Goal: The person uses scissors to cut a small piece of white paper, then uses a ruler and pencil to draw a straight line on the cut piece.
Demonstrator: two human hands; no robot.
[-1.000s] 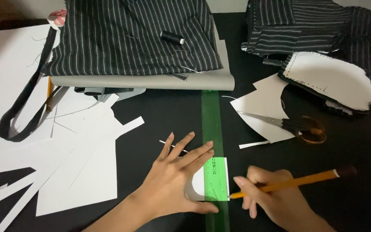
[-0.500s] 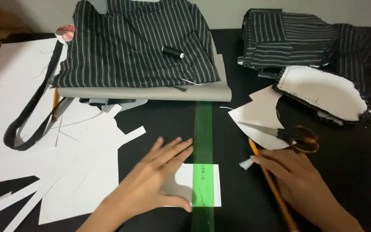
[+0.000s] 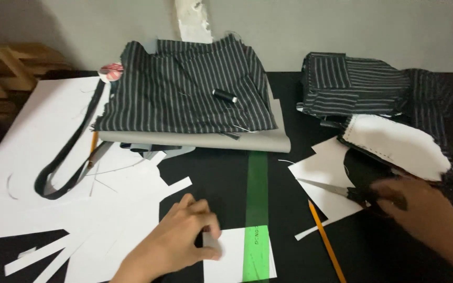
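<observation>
Since the earlier frame, your right hand [image 3: 425, 212] has let go of the yellow pencil [image 3: 326, 242], which now lies on the black table [image 3: 221, 178], and has moved onto the scissors [image 3: 342, 191]; whether it grips them cannot be told through the blur. Your left hand [image 3: 182, 238] pinches the left edge of the small white paper piece [image 3: 226, 257], which lies under the green transparent ruler [image 3: 257, 209]. Striped fabric [image 3: 184, 91] lies beyond.
</observation>
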